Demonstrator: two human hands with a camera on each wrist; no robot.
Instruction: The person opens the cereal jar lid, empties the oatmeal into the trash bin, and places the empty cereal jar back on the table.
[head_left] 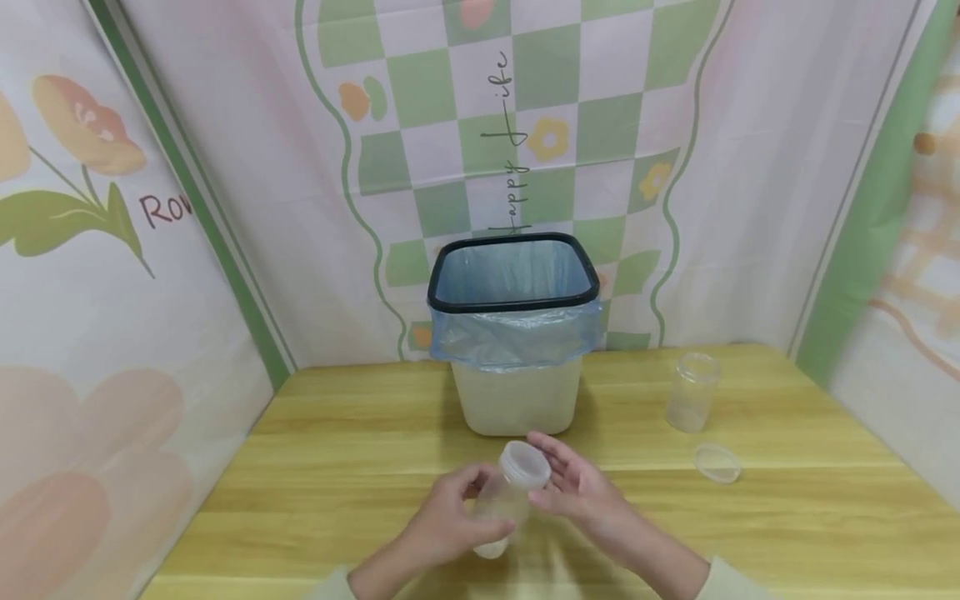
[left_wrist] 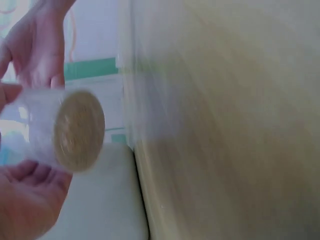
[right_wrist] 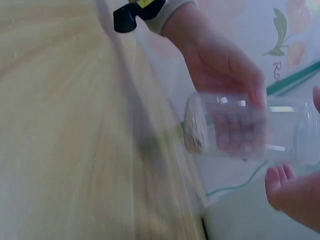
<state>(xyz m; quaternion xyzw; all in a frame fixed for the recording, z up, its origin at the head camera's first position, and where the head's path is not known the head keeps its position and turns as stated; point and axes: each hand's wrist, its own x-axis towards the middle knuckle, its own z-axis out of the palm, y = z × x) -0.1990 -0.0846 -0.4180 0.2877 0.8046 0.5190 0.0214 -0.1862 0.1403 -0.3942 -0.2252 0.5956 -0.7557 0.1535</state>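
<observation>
A clear plastic jar [head_left: 501, 502] with a frosted round lid end [head_left: 527, 465] is tilted above the table, its lid end up and away. My left hand [head_left: 455, 518] grips its side, fingers and thumb around the wall. At the base, a pale beige patch [left_wrist: 78, 131] shows; whether it is contents or the bottom itself I cannot tell. My right hand [head_left: 581, 492] stands beside the lid end, fingers extended and thumb apart. In the right wrist view, the right fingers [right_wrist: 281, 176] lie close to the jar, and contact is unclear.
Behind the hands stands a cream bin [head_left: 517, 400] with a black rim and blue liner bag. To the right are another clear jar [head_left: 690, 400], upright, and a flat round clear lid [head_left: 717, 463] on the wooden table [head_left: 337, 467]. Patterned curtains [head_left: 247, 150] surround the table.
</observation>
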